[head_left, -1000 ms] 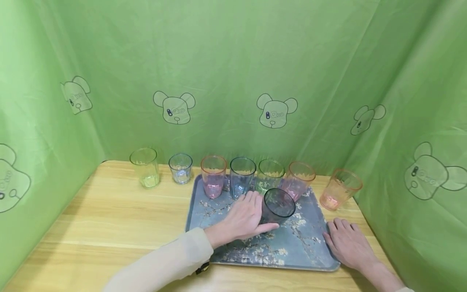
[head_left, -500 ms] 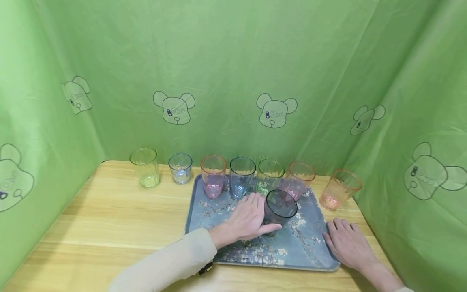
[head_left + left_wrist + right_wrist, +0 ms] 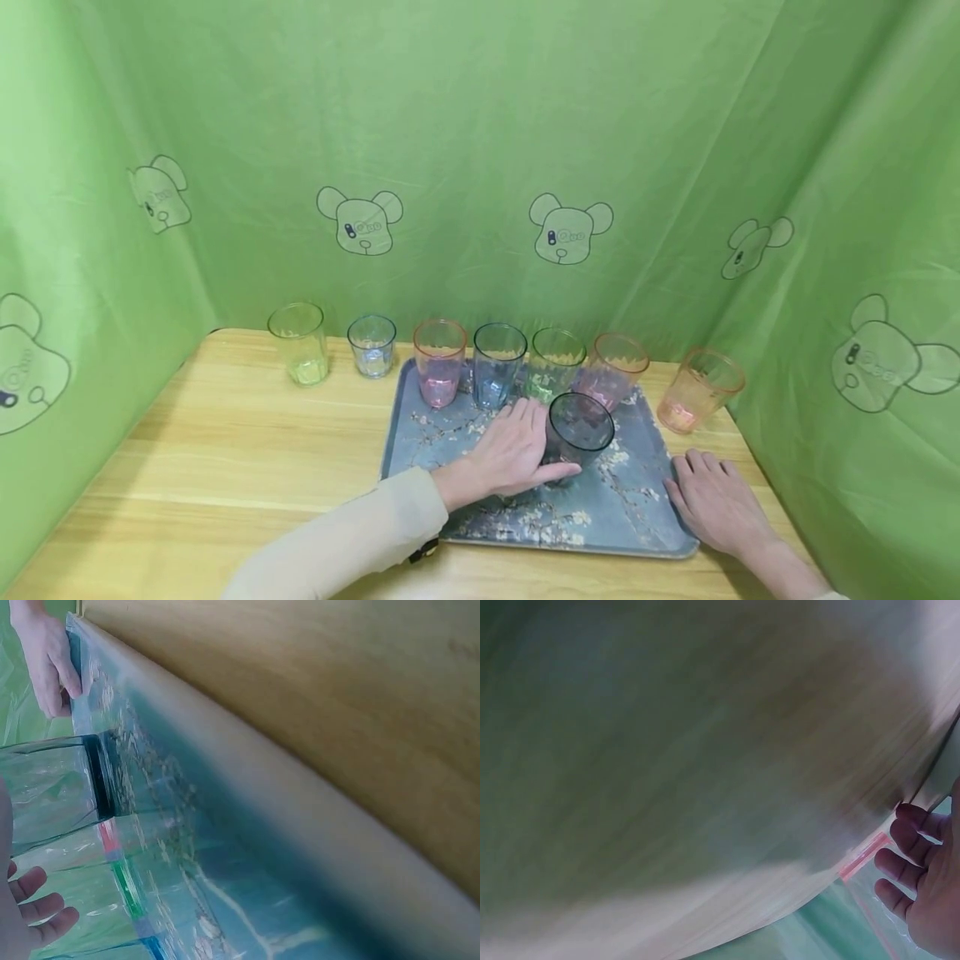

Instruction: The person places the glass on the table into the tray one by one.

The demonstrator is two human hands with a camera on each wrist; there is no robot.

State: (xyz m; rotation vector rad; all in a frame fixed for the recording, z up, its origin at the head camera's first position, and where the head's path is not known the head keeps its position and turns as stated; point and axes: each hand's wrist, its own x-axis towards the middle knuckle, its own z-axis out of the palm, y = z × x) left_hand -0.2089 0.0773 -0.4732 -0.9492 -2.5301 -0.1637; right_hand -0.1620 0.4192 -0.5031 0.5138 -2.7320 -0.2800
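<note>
My left hand (image 3: 512, 450) is at the left side of a dark grey see-through glass (image 3: 581, 429), its fingers fairly straight and its thumb stretched out in front. The glass stands on the blue blossom-patterned tray (image 3: 637, 529); in the left wrist view its dark base (image 3: 97, 776) sits on the tray surface, with my relaxed fingers (image 3: 45, 907) beside it. My right hand (image 3: 716, 500) rests palm down at the tray's right edge, holding nothing. In the right wrist view its fingers (image 3: 907, 844) are loosely bent near the pink base of a glass (image 3: 866, 855).
Along the tray's back stand a pink glass (image 3: 439, 367), a blue glass (image 3: 498, 367), a green glass (image 3: 557, 362) and another pink glass (image 3: 618, 367). On the wooden table (image 3: 262, 467) are a yellow-green glass (image 3: 300, 350), a short clear glass (image 3: 372, 346) and an orange glass (image 3: 697, 392). Green curtains (image 3: 465, 125) enclose it.
The dark grey glass and my left hand have shifted slightly right and toward the front. My right hand and the other glasses have stayed in place.
</note>
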